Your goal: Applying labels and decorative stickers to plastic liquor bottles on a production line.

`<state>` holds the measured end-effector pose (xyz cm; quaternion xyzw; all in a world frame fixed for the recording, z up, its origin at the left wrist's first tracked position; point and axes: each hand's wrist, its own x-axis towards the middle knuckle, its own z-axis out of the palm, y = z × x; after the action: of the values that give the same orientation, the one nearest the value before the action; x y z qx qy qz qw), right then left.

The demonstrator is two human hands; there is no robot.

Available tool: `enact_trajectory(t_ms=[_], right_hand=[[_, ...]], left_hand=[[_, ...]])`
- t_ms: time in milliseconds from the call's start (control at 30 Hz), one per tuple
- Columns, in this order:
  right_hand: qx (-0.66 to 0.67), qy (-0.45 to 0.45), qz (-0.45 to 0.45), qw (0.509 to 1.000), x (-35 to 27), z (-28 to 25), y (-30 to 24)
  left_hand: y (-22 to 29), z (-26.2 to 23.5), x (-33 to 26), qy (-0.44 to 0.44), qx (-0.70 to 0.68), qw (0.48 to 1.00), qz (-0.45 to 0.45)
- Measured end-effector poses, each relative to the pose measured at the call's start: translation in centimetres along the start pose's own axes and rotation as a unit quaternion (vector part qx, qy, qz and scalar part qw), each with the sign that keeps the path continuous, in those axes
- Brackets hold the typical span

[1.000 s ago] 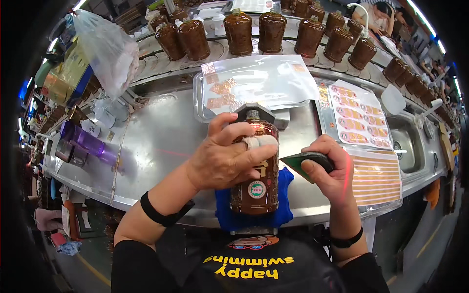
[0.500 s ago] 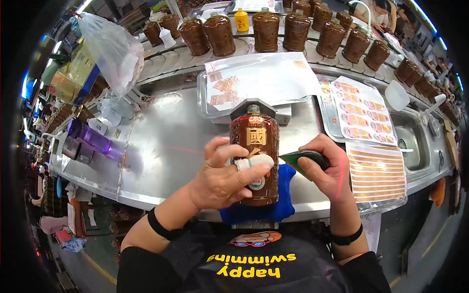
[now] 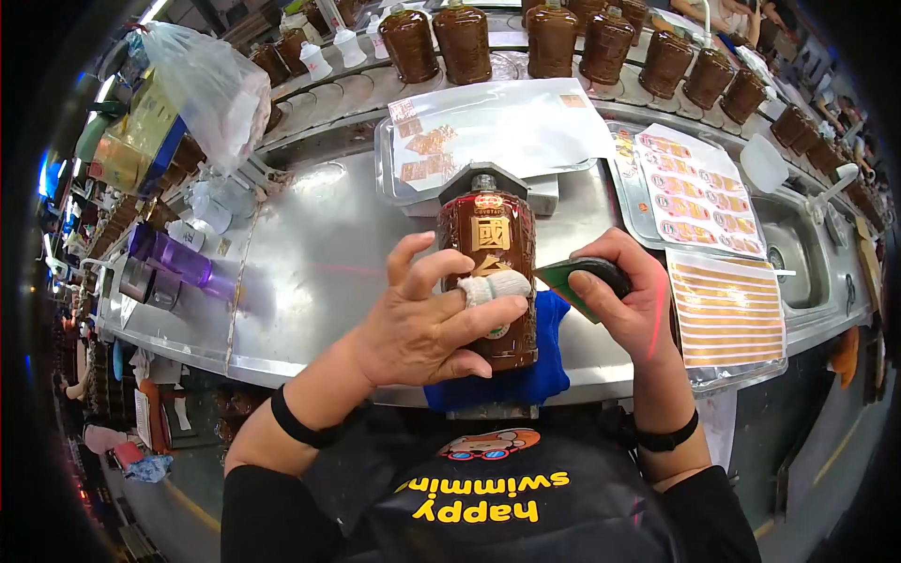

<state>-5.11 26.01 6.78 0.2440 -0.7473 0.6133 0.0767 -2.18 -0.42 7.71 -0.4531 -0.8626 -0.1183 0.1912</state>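
A brown glossy bottle (image 3: 511,230) lies face up in front of me, its neck pointing away into a dark angular holder (image 3: 511,178). Gold raised-looking characters (image 3: 491,235) and a red emblem are on its front. My left hand (image 3: 427,324) lies over the bottle's lower half with fingers spread. One of its fingers wears a white fabric finger cover (image 3: 495,287), which touches the bottle face. Part of the front is hidden beneath that hand. My right hand (image 3: 631,296), right of the bottle, grips a green-bladed scraper (image 3: 574,281) with a black rounded handle.
A blue cloth (image 3: 552,352) sits under the bottle. Beyond lies a tray with a white sticker sheet (image 3: 497,127). At right are a label sheet (image 3: 690,192), a gold-striped sheet (image 3: 732,319) and a sink (image 3: 798,272). Brown bottles (image 3: 463,47) line a conveyor; a purple cup (image 3: 183,258) is left.
More of the lower gold character shows above my covered finger. The conveyor bottles have shifted to the right. My right hand still holds the scraper in nearly the same place.
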Motion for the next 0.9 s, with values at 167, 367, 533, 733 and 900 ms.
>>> enact_trajectory(t_ms=[167, 367, 533, 733, 900], right_hand=[[-0.003, -0.003, 0.001, 1.0, -0.4, -0.3, -0.3], [-0.012, -0.007, -0.01, 1.0, -1.0, -0.9, 0.0], [0.004, 0.002, 0.004, 1.0, -1.1, -0.5, -0.2], [-0.022, 0.006, -0.01, 1.0, -1.3, -1.0, 0.3], [-0.019, -0.007, 0.006, 1.0, -1.4, -1.1, 0.0]], left_hand=[[1.0, 0.4, 0.2, 0.033, -0.025, 0.999, 0.03], [2.6, 1.4, -0.6, 0.061, -0.052, 0.997, 0.02], [-0.1, 1.4, 1.7, 0.102, -0.081, 0.991, -0.022], [0.1, 1.5, 0.7, 0.073, -0.064, 0.995, 0.0], [2.5, 1.6, -0.6, 0.08, -0.072, 0.994, 0.014]])
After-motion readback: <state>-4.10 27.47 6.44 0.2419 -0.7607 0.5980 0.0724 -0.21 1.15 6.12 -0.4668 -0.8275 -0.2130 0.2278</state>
